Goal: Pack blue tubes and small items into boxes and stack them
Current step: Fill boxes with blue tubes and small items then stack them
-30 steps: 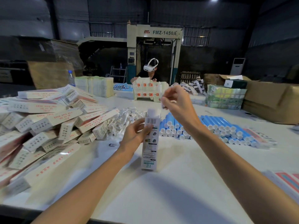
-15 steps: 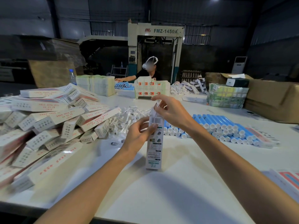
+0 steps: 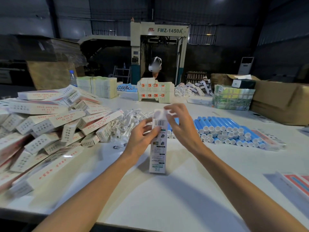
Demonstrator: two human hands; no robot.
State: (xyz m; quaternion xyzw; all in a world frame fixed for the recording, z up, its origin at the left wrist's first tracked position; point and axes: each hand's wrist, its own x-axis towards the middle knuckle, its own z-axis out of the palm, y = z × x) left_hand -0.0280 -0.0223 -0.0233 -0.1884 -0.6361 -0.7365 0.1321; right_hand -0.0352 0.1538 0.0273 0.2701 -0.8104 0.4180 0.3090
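Since a second ago, the person's right hand (image 3: 181, 127) has come down from the air to the top of the box (image 3: 158, 148). The worker across the table (image 3: 154, 67) has drawn an outstretched arm back in.

The tall, narrow white box stands upright on the white table (image 3: 167, 206), just in front of the person. Its printed face, with a barcode near the top, is turned toward them. The left hand (image 3: 142, 139) grips the box's upper part from the left. Its fingers curl round the side and the thumb lies across the front, below the barcode. The right hand's fingers are bent over the top flap (image 3: 159, 113), pinching it at the box's open end. Whether anything is inside the box cannot be seen.

Just behind the box, to the right, lies a neat pile of blue tubes (image 3: 225, 129) with white end caps facing the person. Behind the box to the left sits a loose heap of small items in clear packets (image 3: 132, 119). Farther left, a large, untidy pile of packed boxes (image 3: 50, 123) covers that side of the table. A flat printed carton (image 3: 297, 181) lies at the right edge.

The worker across the table sits behind a stack of cartons. Behind them stands a machine marked FMZ-1450A (image 3: 168, 30). Brown cardboard cartons (image 3: 280, 101) sit at the far right.
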